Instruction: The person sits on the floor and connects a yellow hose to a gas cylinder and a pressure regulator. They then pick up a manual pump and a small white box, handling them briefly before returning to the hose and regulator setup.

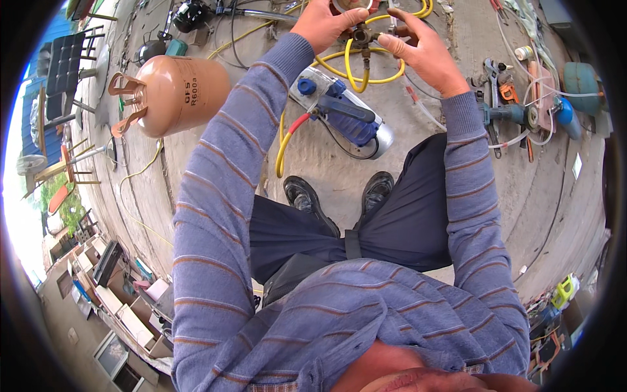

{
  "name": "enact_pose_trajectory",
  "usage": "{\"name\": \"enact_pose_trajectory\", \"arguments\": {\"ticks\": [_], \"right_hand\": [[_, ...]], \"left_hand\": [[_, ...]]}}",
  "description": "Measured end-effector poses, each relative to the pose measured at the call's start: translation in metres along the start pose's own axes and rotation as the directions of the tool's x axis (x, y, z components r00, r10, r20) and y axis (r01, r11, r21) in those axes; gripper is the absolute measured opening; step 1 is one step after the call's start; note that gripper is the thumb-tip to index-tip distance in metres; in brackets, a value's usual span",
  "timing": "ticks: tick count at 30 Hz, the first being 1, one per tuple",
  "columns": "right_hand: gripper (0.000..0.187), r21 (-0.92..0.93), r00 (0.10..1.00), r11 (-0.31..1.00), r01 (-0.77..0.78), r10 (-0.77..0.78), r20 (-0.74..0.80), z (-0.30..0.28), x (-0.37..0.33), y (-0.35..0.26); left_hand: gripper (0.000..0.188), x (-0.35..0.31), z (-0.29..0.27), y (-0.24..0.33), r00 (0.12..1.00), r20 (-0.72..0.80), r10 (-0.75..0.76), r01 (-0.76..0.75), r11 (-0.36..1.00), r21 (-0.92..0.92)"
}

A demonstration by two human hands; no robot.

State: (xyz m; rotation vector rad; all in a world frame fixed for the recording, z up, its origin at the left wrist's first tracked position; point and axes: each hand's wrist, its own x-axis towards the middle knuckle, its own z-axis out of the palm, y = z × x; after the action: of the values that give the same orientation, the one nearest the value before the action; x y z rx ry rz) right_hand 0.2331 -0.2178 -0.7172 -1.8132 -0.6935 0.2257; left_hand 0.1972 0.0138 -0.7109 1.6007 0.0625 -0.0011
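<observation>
At the top of the view, my left hand [325, 25] grips a brass gauge manifold [361, 35] from its left side, thumb lying across it. A round gauge on it is cut off by the upper edge. My right hand [428, 57] is at the manifold's right side, thumb and fingers curled about its end fitting. A yellow hose [349, 64] loops down from the manifold's lower port. Below it, a blue and silver vacuum pump [353, 117] lies on the floor with a black handle. A red-sleeved yellow hose [287, 140] joins the pump's left side.
A tan refrigerant cylinder [186, 91] lies on the floor at left. On the right are an adjustable wrench [492, 73], a blue-grey power tool [506, 114] and a teal cylinder [583, 88]. Chairs [64, 72] stand far left. My shoes [304, 196] are below the pump.
</observation>
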Motion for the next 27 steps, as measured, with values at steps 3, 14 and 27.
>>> {"name": "enact_pose_trajectory", "arguments": {"ticks": [3, 14, 27], "right_hand": [[0.068, 0.047, 0.96, 0.97, -0.239, 0.228, 0.162, -0.006, 0.006, -0.004], [0.068, -0.013, 0.851, 0.865, -0.502, 0.497, 0.173, -0.008, 0.002, -0.007], [0.057, 0.032, 0.982, 0.983, -0.182, 0.18, 0.063, -0.002, -0.001, -0.002]], "left_hand": [[0.041, -0.001, -0.001, -0.002, 1.0, -0.024, 0.015, -0.015, 1.0, 0.001], [0.047, -0.001, 0.002, -0.01, 0.999, -0.034, 0.008, -0.006, 0.998, 0.062], [0.038, -0.001, -0.004, -0.022, 0.996, -0.002, -0.088, 0.088, 0.996, 0.03]]}}
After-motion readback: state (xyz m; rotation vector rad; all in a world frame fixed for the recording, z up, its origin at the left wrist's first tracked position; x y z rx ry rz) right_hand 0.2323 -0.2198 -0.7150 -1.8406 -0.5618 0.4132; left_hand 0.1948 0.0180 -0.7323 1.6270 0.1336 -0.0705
